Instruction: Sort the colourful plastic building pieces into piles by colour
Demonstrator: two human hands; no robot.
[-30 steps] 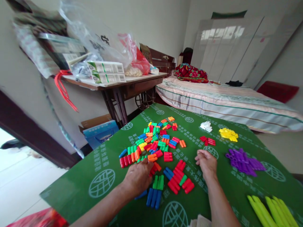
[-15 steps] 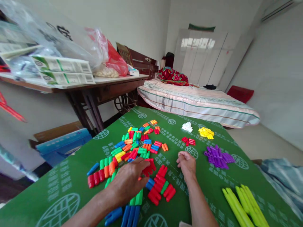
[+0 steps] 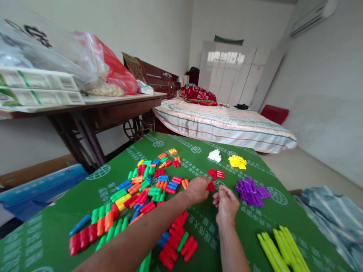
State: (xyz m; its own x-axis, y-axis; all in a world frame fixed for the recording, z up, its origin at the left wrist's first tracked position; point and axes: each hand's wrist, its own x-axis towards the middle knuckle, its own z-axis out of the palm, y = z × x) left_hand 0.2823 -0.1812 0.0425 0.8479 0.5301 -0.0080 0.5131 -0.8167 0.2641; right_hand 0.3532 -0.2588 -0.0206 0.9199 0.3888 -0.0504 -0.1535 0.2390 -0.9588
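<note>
Left hand (image 3: 197, 190) pinches a red block (image 3: 210, 186) near the small red cluster (image 3: 220, 174) on the tabletop (image 3: 205, 236). Right hand (image 3: 227, 204) curled just beside; cannot tell its grip. Judged step: placing; next move calls for parting left fingers.

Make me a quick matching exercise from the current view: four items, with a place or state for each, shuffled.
Column one:
1. Left hand
2. Purple pile
3. White pile
4. Long lime-green pieces

Column two:
A. Just left of the yellow pile
B. On the near right part of the green table
C. Has red pieces at its fingertips
D. Just right of the right hand

Pairs: 1-C, 2-D, 3-A, 4-B
</note>
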